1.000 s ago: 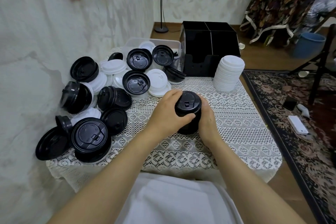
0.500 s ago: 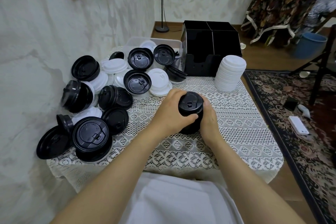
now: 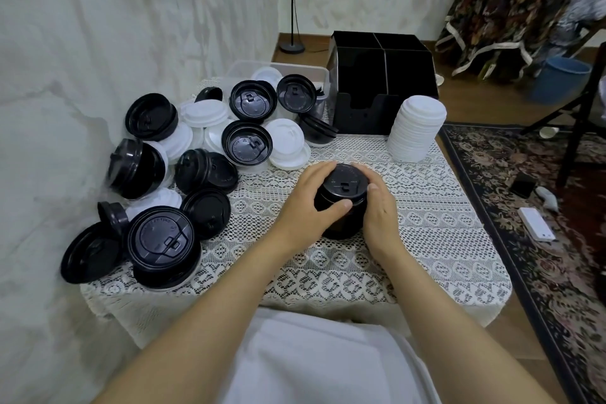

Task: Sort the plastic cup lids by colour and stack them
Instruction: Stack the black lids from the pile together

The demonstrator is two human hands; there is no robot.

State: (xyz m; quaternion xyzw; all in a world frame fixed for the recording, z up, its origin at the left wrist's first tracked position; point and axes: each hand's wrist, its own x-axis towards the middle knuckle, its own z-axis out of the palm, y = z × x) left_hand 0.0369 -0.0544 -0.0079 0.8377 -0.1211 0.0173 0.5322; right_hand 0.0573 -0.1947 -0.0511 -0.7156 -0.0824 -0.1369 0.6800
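Squaring black stack (image 3: pixel 344 187) at table (image 3: pixel 426 239) ctr: L hand (image 3: pixel 308 207) & R hand (image 3: pixel 377 207) curl round its sides, unchanged vs 1 s ago. Still tidying; mixed pile (image 3: pixel 249 144) at 10 o'clock unsorted, white stack (image 3: pixel 418 128) at 1 o'clock.

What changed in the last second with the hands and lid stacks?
Nothing visibly moved. The left hand and right hand still grip the black lid stack at the same spot on the tablecloth; nothing taken or let go. The white lid stack and the loose lids by the wall stayed put.
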